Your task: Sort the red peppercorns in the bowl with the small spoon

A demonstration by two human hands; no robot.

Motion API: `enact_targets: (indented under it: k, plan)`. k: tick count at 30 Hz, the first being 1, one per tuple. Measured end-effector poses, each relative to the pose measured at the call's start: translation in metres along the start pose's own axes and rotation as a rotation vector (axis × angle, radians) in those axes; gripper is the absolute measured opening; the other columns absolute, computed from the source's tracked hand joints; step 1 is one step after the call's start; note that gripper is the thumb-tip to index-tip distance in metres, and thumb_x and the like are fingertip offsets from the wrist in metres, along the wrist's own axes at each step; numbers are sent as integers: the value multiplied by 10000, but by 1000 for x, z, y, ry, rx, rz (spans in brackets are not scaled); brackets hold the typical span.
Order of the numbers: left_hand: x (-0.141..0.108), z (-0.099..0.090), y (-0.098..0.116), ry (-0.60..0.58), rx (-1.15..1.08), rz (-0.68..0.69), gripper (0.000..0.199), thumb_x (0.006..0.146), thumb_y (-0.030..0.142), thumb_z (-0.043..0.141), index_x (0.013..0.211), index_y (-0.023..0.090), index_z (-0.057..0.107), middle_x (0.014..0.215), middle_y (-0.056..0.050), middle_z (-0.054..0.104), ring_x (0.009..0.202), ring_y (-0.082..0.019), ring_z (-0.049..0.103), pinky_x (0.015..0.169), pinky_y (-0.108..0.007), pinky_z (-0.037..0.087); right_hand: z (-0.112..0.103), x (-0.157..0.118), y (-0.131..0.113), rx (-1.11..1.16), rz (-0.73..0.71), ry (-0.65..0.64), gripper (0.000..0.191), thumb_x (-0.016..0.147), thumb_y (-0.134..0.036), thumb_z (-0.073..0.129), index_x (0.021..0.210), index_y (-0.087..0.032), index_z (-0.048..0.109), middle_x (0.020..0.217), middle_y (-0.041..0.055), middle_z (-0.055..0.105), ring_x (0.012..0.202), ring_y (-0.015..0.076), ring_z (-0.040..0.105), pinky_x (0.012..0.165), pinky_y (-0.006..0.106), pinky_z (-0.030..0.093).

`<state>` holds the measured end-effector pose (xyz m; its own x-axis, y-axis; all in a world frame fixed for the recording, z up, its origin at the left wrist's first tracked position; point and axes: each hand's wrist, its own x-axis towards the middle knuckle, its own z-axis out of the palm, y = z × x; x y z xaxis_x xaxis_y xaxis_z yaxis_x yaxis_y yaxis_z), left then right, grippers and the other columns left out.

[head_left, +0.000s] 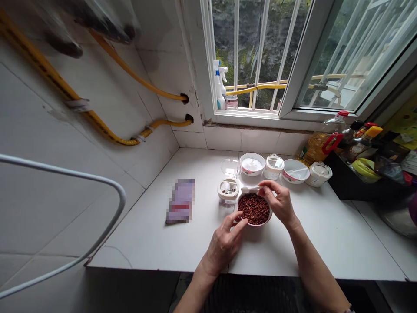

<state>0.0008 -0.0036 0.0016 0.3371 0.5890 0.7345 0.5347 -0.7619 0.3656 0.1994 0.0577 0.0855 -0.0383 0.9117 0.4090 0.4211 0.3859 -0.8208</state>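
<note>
A bowl of dark red peppercorn-like grains (254, 209) sits on the white counter. My right hand (278, 201) pinches the handle of a small white spoon (250, 189) above the bowl's far edge. At the bowl's near left rim is my left hand (228, 237), its fingers curved and apart, with nothing held in them; the fingertips are at the rim. Just left of the bowl stands a clear jar with a cream lid (228, 189), a few dark bits visible through its top.
Behind are a clear lid (231, 167), a bowl of white powder (252, 164), a jar (273, 166), a bowl with a spoon (295, 171) and another jar (319, 174). A blurred purple packet (181, 201) lies left; an oil bottle (322, 141) stands right.
</note>
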Motion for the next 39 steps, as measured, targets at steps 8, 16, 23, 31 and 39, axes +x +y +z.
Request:
enact_targets:
  k: [8,16,23,31,39]
  plan:
    - [0,0,0,13,-18,6,431,904,-12,450,1264,196,565,1227,-130,575,996,-172,651,802,-276,630,-12,3,8,-86,48,-173,201,854,-221,491,738,-218,655,576,3,646,580,179,589,675,322,471]
    - [0,-1,0,8,-8,7,430,908,-4,440,1268,193,570,1224,-133,585,1002,-178,657,807,-282,630,-5,3,10,89,222,-205,160,820,-282,521,762,-211,652,585,-1,658,568,170,610,612,291,474]
    - [1,-1,1,6,3,4,423,904,-6,440,1254,192,575,1215,-132,587,984,-177,660,799,-282,631,-8,5,11,199,293,-191,182,802,-349,558,778,-196,653,589,7,661,583,170,609,627,294,478]
    - [0,0,0,-5,3,-10,433,910,11,436,1271,207,571,1220,-131,592,984,-179,667,791,-287,634,-8,4,11,56,208,-172,165,823,-269,513,750,-212,650,585,-2,652,573,170,609,626,297,480]
    - [-1,0,-1,2,-7,-4,429,916,15,428,1272,210,567,1219,-131,589,983,-179,666,784,-288,637,-9,4,9,56,185,-171,162,832,-264,518,751,-221,651,580,-3,659,572,175,615,622,300,483]
